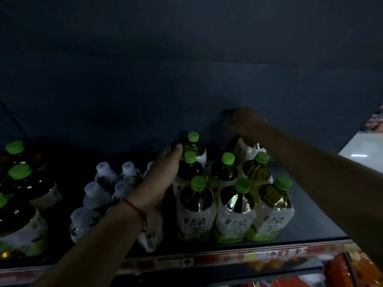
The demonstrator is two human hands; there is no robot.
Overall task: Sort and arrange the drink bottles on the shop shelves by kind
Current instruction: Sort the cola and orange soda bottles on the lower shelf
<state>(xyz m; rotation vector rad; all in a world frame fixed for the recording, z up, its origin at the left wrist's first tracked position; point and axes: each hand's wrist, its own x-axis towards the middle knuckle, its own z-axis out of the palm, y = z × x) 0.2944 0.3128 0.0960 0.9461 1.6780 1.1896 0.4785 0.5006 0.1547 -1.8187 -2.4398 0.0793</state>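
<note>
The green tea bottles [236, 206] stand straight up on the shelf [315, 224], green caps on top. The left hand [165, 168] lies flat and open against their left side. The right hand [243, 121] is behind them, too blurry to tell its grip.

Dark shelf [323, 220], green-capped tea bottles [195, 206], small white bottles [94, 193]

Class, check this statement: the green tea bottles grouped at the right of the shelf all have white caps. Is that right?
Not right. In the head view the green tea bottles grouped at the right of the shelf have green caps; the white caps belong to the small white bottles further left.
</note>
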